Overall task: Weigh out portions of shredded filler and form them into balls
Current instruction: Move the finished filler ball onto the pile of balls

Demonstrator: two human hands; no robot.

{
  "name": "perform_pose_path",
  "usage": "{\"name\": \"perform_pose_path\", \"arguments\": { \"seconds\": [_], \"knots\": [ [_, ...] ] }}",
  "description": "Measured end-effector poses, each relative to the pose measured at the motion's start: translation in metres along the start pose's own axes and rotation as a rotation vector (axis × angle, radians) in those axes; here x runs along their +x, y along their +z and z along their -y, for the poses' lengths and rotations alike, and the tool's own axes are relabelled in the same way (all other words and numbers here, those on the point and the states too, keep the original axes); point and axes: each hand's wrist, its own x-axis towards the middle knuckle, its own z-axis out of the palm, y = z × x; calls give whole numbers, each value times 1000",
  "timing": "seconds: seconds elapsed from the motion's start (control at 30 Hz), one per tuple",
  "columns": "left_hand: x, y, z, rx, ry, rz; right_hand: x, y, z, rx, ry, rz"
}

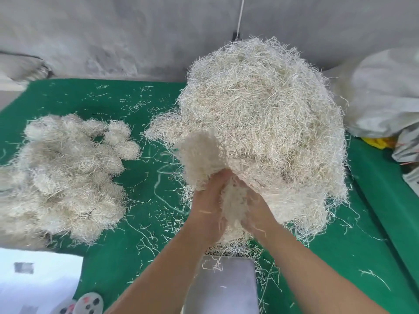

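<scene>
A big heap of pale shredded filler (265, 123) rises on the green table (145, 223) at centre right. In front of it, both my hands are cupped together around a blurred tuft of filler (201, 157) that sticks up above them. My left hand (208, 205) grips its left side, and my right hand (251, 209) grips its right side. Below my wrists sits a grey scale platform (229, 284) with a few strands on it. Several finished filler balls (65, 168) are piled on the left of the table.
Loose strands litter the green surface. A white sheet of paper (36, 277) lies at the bottom left corner. Crumpled plastic bags (385, 96) sit at the right edge against the grey wall. A white cord (240, 17) hangs behind the heap.
</scene>
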Motion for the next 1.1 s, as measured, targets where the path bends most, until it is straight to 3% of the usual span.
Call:
{"name": "perform_pose_path", "arguments": {
  "seconds": [0.03, 0.13, 0.3, 0.4, 0.53, 0.6, 0.67, 0.7, 0.73, 0.8, 0.87, 0.9, 0.93, 1.0, 1.1],
  "knots": [
    [-1, -6, -7, 7, 15, -33, 7, -2, -3, -48, 20, -10],
    [13, -38, -17, 363, 58, -172, 16, -21, -12, -28, 197, -75],
    [19, -65, -11, 924, -42, 31, 21, -43, 1, 490, 348, -191],
    [21, -59, 20, 1042, -127, 159, 21, -43, 36, 577, 345, -50],
    [27, -62, 50, 871, -241, -68, 17, -51, 38, 227, 70, 161],
    [26, -66, 54, 817, -158, -257, 12, -60, 15, -66, -49, 45],
    [26, -67, 48, 798, -147, -288, 7, -64, -13, -448, 13, -29],
    [27, -63, 43, 746, -170, -306, 5, -61, -25, -632, 107, 16],
    [30, -65, 42, 536, -276, -409, 3, -54, -36, -753, 200, 105],
    [24, -64, 35, 923, -325, -370, -1, -39, -47, -792, 275, 226],
    [29, -75, 44, 1338, -303, -219, -4, -31, -50, -636, 243, 138],
    [27, -74, 46, 1335, -354, -161, -6, -30, -48, -485, 211, 44],
    [25, -70, 45, 1147, -484, -219, -7, -32, -42, -288, 192, -35],
    [19, -62, 41, 891, -514, -176, -11, -38, -21, 161, 181, -110],
    [8, -50, 44, 598, -560, -26, -20, -43, 19, 621, 143, 51]
  ]
}}
